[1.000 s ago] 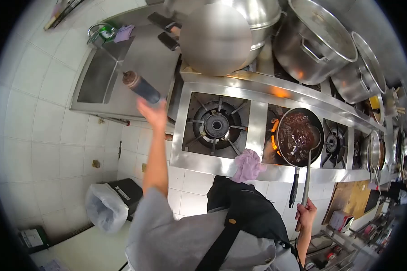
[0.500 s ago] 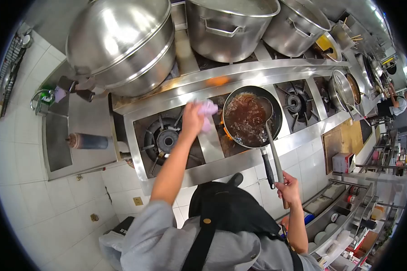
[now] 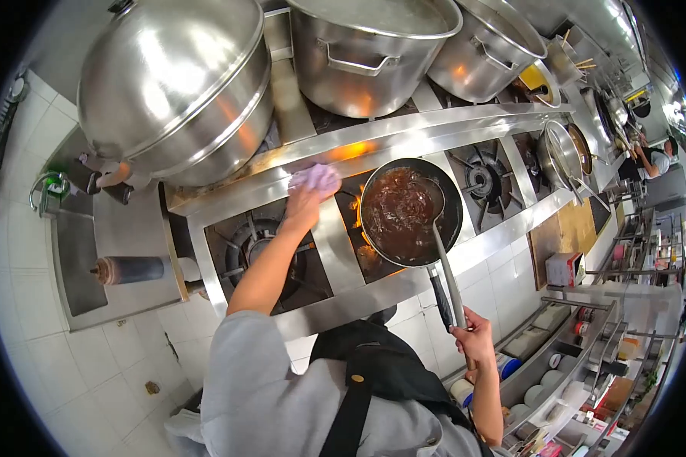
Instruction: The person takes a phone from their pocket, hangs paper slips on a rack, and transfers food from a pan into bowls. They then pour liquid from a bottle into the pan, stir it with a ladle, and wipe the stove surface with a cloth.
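My left hand [image 3: 303,207] is closed on a crumpled light-purple cloth [image 3: 318,180], against the raised steel ledge [image 3: 267,172] at the back of the stove. Left of centre, a black frying pan [image 3: 454,199] sits over a lit burner, with flames [image 3: 358,221] at its left side. Dark brown bubbling liquid [image 3: 395,217] fills the pan. The bowl of a ladle [image 3: 449,276] rests in that liquid near the right wall. My right hand [image 3: 476,335] grips the lower end of the ladle's long handle, beside the black pan handle [image 3: 440,298].
A large domed steel pot [image 3: 183,84] and two tall stockpots [image 3: 370,68] [image 3: 484,65] line the back. Unlit burners [image 3: 482,180] flank the pan. A squeeze bottle [image 3: 129,270] of dark liquid lies at left. Another person [image 3: 652,161] stands far right.
My left hand has moved the cloth back and left, away from the pan's edge to the ledge. The flames look bigger. The whole view has shifted slightly; my right hand keeps the ladle.
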